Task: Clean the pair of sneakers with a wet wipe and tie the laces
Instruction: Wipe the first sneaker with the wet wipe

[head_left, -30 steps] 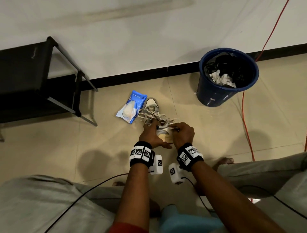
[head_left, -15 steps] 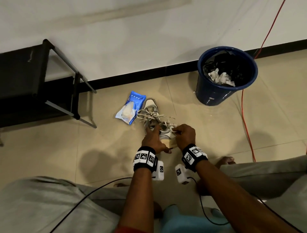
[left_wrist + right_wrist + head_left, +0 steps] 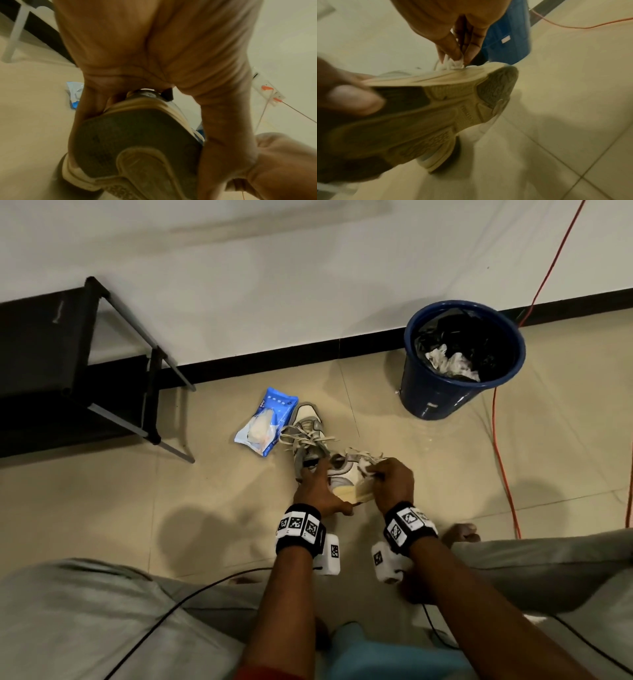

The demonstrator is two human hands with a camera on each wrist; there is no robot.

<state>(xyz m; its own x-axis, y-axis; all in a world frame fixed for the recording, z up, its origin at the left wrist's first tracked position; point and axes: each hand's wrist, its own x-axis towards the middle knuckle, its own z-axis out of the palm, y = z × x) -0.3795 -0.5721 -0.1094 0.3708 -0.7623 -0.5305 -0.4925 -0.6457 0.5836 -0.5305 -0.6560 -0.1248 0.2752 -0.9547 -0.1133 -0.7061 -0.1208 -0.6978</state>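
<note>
Above floor tiles, left hand (image 3: 317,491) grips raised sneaker (image 3: 346,479) at heel; right hand (image 3: 394,477) pinches wet wipe (image 3: 453,63) against toe edge. Risk: loose laces (image 3: 363,455) snag wipe, sneaker twists free.

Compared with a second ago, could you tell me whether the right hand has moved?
Yes: the right hand has shifted slightly right, away from the wipes pack.

Two grey-and-white lace-up sneakers: one tilted sole-out (image 3: 342,479), one flat on the tile (image 3: 306,436). One blue plastic wet-wipe pack (image 3: 267,424), one crumpled white wipe (image 3: 455,62), one blue plastic bin (image 3: 442,392), one black metal-framed bench (image 3: 51,361), one orange cable (image 3: 501,457).
</note>
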